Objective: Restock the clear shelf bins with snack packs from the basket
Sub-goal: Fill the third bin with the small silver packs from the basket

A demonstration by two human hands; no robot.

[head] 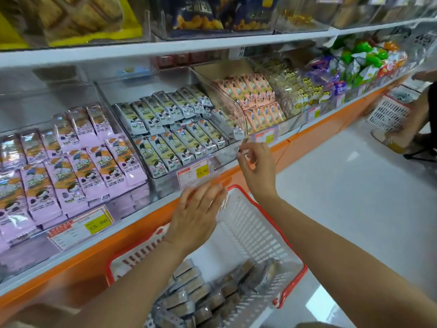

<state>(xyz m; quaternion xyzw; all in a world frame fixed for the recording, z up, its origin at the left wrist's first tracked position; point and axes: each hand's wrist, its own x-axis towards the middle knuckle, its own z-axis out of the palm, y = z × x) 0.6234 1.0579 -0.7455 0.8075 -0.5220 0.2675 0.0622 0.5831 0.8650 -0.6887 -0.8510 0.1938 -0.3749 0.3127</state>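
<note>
Middle shelf, row of clear bins.
- Your right hand (256,166) is raised at the front right corner of the middle bin (220,159). Thumb and forefinger pinch the lower edge of its clear lid (222,102), and the other fingers are loosely curled. The lid stands tilted up and back over the bin's right side.
- Your left hand (196,214) is flat, fingers straight and close together, palm toward the bin's front wall just below the price label (194,172). It is motion-blurred, so it may be touching the wall or merely close. It holds nothing.
- The middle bin holds grey-and-cream packs (170,129). They are long, narrow foil sachets with a cartoon figure, laid in two overlapping rows with their faces up.
- The bin to its left holds pink packs (71,166) of the same shape and artwork. The bin to its right holds peach packs (255,98).
- The basket (248,233) sits below your arms, against the orange shelf edge (118,237). It is white slotted plastic with a red rim.
- The snack packs (189,292) lie loose in the basket's near end. They are small, flat rectangles, brown contents under a clear or silvery wrapper. The print is too soft to read.
</note>
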